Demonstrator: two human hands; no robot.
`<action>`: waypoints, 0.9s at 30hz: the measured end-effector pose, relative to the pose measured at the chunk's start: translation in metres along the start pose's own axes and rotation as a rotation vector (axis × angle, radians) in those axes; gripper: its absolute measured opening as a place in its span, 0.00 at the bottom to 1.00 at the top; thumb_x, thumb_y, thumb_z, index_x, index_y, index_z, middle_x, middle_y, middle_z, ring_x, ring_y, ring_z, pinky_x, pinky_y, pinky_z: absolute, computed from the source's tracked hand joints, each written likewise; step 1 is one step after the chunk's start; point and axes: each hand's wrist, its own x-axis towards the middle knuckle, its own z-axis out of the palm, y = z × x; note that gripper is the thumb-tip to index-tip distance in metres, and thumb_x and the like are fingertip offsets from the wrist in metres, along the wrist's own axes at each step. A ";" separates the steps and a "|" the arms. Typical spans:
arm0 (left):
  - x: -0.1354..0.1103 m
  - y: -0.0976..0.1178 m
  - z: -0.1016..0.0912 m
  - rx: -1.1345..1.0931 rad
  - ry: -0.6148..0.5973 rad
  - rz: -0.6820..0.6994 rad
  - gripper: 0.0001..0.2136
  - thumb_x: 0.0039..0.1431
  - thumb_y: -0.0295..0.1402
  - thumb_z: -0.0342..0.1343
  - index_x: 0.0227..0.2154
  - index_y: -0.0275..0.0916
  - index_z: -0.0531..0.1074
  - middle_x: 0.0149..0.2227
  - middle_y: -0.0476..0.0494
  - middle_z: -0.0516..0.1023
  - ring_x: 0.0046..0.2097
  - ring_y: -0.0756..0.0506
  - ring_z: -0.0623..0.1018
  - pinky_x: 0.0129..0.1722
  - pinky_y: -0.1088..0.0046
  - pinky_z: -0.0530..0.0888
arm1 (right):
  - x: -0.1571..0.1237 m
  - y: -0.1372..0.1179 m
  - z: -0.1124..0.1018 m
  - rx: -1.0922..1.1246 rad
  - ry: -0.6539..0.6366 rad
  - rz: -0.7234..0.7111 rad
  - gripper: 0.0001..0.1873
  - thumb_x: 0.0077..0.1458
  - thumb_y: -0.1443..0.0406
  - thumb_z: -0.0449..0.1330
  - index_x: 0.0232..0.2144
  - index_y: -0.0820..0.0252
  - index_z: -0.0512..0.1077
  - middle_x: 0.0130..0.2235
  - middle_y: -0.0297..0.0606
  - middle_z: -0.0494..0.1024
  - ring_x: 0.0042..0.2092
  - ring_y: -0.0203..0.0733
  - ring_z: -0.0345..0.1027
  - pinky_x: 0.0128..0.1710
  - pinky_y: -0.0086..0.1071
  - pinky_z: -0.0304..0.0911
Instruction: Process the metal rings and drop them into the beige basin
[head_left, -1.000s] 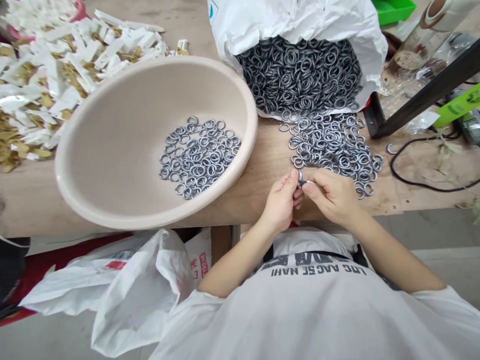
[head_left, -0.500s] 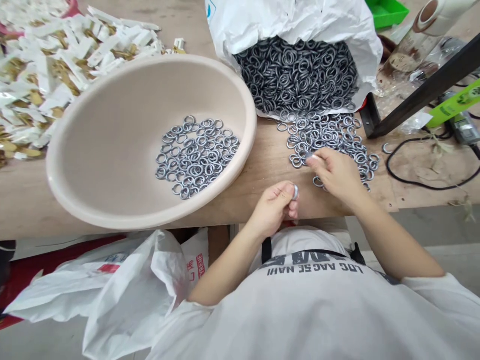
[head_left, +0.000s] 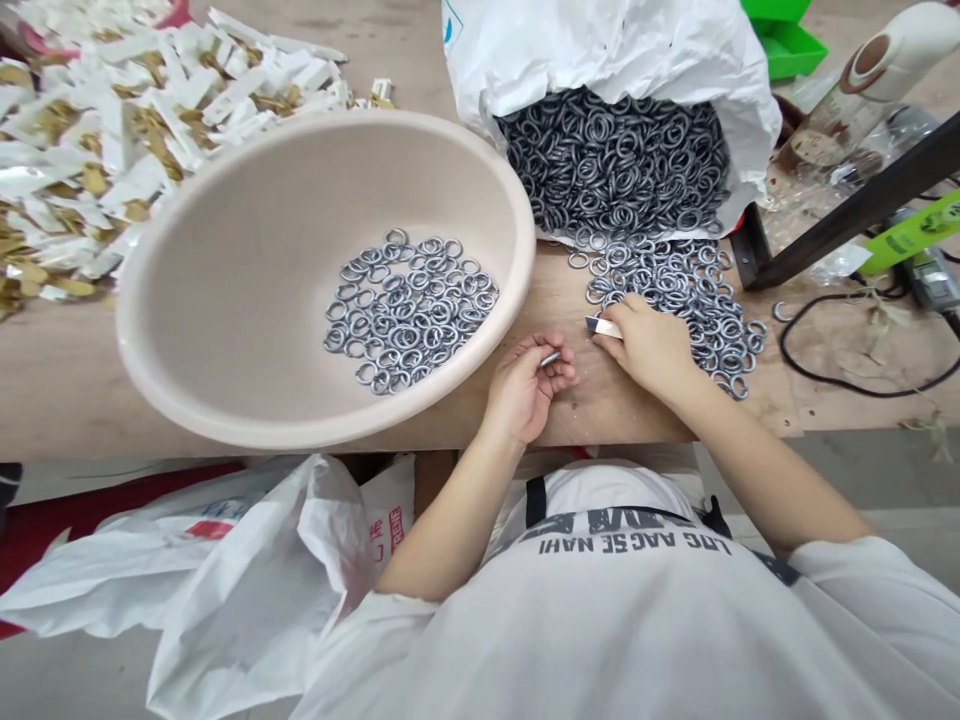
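My left hand [head_left: 525,395] is turned palm up just right of the basin, its thumb pressing a grey metallic-looking ring [head_left: 550,358] against the curled fingers. Between the fingertips of my right hand [head_left: 651,345] is a small flat white piece with a dark tip [head_left: 604,327]; I cannot make out its kind. That hand rests beside a loose pile of similar rings [head_left: 675,275] on the table. More rings [head_left: 409,315] lie in the bottom right of a large beige basin [head_left: 225,230].
Darker rings [head_left: 615,165] fill the mouth of a white sack [head_left: 600,40]. White and brass-coloured parts [head_left: 112,130] are heaped at the left. A slanted dark metal bar [head_left: 862,205], a black cable [head_left: 817,372] and a green tray [head_left: 791,45] are at the right. Plastic bags [head_left: 247,580] hang below the table edge [head_left: 607,425].
My left hand has moved slightly up and left, its fingers opening out around the ring. My right hand has drawn a little left, and the white piece shows more clearly. The view has shifted slightly.
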 end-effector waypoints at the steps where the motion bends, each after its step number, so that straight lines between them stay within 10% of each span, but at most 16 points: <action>1: 0.002 0.001 0.000 0.000 -0.003 0.005 0.06 0.55 0.29 0.60 0.37 0.35 0.72 0.29 0.50 0.76 0.25 0.54 0.75 0.30 0.76 0.77 | 0.001 0.000 0.000 0.011 0.001 -0.003 0.16 0.66 0.54 0.54 0.46 0.56 0.75 0.48 0.42 0.75 0.36 0.45 0.71 0.28 0.35 0.46; 5: 0.005 0.005 0.002 0.013 -0.021 -0.003 0.12 0.58 0.36 0.64 0.40 0.35 0.73 0.30 0.51 0.73 0.26 0.55 0.72 0.30 0.77 0.77 | 0.003 0.009 -0.004 0.239 0.077 0.025 0.13 0.65 0.57 0.56 0.40 0.59 0.76 0.43 0.43 0.75 0.36 0.44 0.68 0.30 0.35 0.49; 13: 0.000 -0.023 0.032 0.256 -0.147 0.222 0.19 0.63 0.51 0.57 0.32 0.38 0.71 0.30 0.51 0.69 0.23 0.56 0.62 0.21 0.79 0.59 | -0.024 -0.002 -0.006 1.557 0.047 0.137 0.17 0.60 0.50 0.63 0.33 0.57 0.71 0.27 0.28 0.67 0.23 0.30 0.51 0.23 0.29 0.48; 27: -0.004 -0.029 0.041 0.242 -0.073 0.363 0.15 0.60 0.48 0.62 0.34 0.39 0.74 0.28 0.52 0.70 0.23 0.56 0.60 0.25 0.79 0.64 | -0.044 -0.018 0.011 1.421 0.295 0.201 0.13 0.57 0.55 0.67 0.31 0.57 0.72 0.29 0.30 0.71 0.31 0.34 0.60 0.33 0.30 0.58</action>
